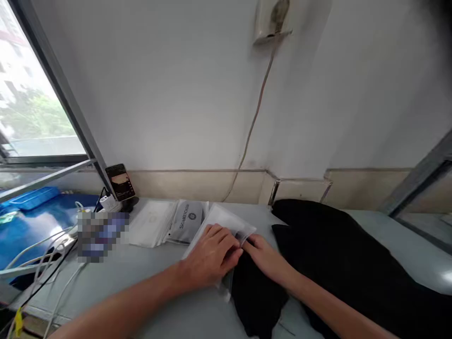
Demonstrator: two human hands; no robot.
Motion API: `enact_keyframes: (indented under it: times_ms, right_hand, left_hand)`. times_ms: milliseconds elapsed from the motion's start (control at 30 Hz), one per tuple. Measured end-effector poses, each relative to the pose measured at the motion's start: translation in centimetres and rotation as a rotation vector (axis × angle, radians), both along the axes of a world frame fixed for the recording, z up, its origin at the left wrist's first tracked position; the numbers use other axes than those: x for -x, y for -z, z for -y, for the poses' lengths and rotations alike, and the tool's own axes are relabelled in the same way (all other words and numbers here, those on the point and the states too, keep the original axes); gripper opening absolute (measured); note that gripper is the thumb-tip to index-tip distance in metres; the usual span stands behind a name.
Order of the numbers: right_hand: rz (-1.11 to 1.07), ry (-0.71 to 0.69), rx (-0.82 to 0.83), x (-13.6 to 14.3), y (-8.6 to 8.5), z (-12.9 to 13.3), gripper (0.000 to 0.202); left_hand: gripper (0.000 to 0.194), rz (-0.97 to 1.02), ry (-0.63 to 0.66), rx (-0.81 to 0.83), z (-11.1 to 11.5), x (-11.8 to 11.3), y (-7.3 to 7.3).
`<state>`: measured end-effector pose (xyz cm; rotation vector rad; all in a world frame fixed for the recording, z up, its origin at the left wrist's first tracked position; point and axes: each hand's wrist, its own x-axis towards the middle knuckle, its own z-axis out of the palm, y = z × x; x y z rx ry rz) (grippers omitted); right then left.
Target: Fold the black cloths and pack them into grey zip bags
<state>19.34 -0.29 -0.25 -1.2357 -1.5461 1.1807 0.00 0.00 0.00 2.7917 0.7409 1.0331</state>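
Observation:
A translucent plastic bag [224,219] lies at the middle of the table. My left hand [212,254] rests on it, fingers curled at the bag's edge. My right hand [264,256] is at the bag's right edge, its fingertips partly hidden at the opening. Beneath and beside my right hand, a black cloth [256,296] reaches up to the bag. Whether that cloth is pinched between fingers is hard to see. A larger black cloth [339,254] spreads over the table on the right.
Left of the bag are flat clear bags [150,223] and a packed grey ROCKBROS pouch [187,220]. A phone [120,182] stands on a holder at the back left, near white cables [45,254] and a blue tray [33,197].

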Motion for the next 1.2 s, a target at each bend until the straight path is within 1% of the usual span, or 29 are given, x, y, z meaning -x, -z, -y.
enact_keyframes:
  times_ms: [100,167,233,300,367,433,500,567,600,633,733,800,900,1000,1100,1200]
  right_hand:
    - [-0.049,0.076,0.041,-0.3,0.2,0.0,0.059]
    - [-0.123,0.078,0.093,-0.4,0.1,0.0,0.053]
    - [-0.214,0.042,0.158,-0.4,-0.3,0.3,0.049]
    - [-0.284,0.013,0.224,-0.5,-0.8,0.7,0.047]
    - [-0.317,-0.023,0.282,-0.5,-1.2,1.1,0.046]
    - [-0.322,-0.084,0.294,-0.6,-1.5,1.3,0.045]
    - [-0.303,-0.139,0.236,-0.8,-1.6,1.1,0.044]
    - [-0.275,-0.171,0.150,-0.9,-1.5,0.9,0.043]
    - [-0.261,-0.183,0.115,-1.0,-1.5,0.7,0.043]
    - [-0.251,-0.198,0.093,-1.1,-1.4,0.6,0.044]
    - [-0.238,-0.246,0.081,-1.2,-1.0,0.4,0.051]
    - [-0.239,-0.243,0.104,-1.2,-0.6,0.4,0.050]
    - [-0.229,-0.177,0.159,-1.3,0.0,0.1,0.040]
    - [-0.159,-0.114,0.142,-1.4,0.2,0.0,0.043]
    - [-0.080,-0.097,0.070,-1.2,-0.2,0.2,0.045]
    - [-0.058,-0.129,0.032,-0.9,-0.9,0.7,0.044]
  left_hand:
    - [0.018,0.014,-0.039,0.050,-0.1,0.4,-0.9]
    - [0.018,0.062,-0.129,0.100,-0.4,0.6,-1.1]
    - [0.027,0.132,-0.257,0.172,-0.9,0.8,-0.8]
    - [0.039,0.186,-0.345,0.287,-1.4,1.1,-0.6]
    - [0.050,0.233,-0.377,0.433,-1.9,1.5,-0.6]
    - [0.063,0.287,-0.383,0.603,-2.4,2.0,-0.9]
    - [0.080,0.356,-0.357,0.797,-3.0,2.5,-1.4]
    - [0.093,0.410,-0.294,0.984,-3.5,2.9,-1.8]
    - [0.095,0.422,-0.266,1.048,-3.7,3.0,-1.9]
    - [0.092,0.419,-0.241,1.088,-3.9,3.1,-2.0]
    - [0.072,0.391,-0.184,1.104,-3.9,3.1,-2.0]
    - [0.063,0.407,-0.130,1.125,-3.7,3.1,-2.1]
    - [0.059,0.427,-0.035,1.212,-3.2,2.9,-2.5]
    - [0.058,0.384,0.047,1.274,-2.6,2.6,-2.9]
    - [0.058,0.343,0.070,1.288,-2.2,2.3,-2.8]
    - [0.056,0.336,0.085,1.284,-2.2,2.1,-2.2]
